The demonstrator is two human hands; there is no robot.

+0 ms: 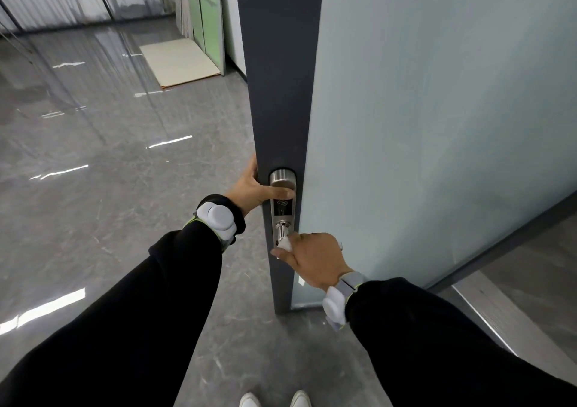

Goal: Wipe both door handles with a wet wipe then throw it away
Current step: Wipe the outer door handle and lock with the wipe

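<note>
Nearest, two white shoes point(249, 402) stand on the grey floor point(93, 219), and above them both arms in black sleeves point(156, 297) reach forward to the dark frame of the door point(281, 94). The right hand point(312, 260), lower and nearer, curls its fingers round a white wipe point(285, 245) and presses it onto the metal handle point(282, 230), which juts from the bottom of the silver plate point(282, 202). Just above and farther, the left hand point(253, 188) grips the door's left edge, its fingers wrapped out of sight behind it and its thumb laid across the plate, while far left a pale board point(181, 63) lies on the floor.
</note>
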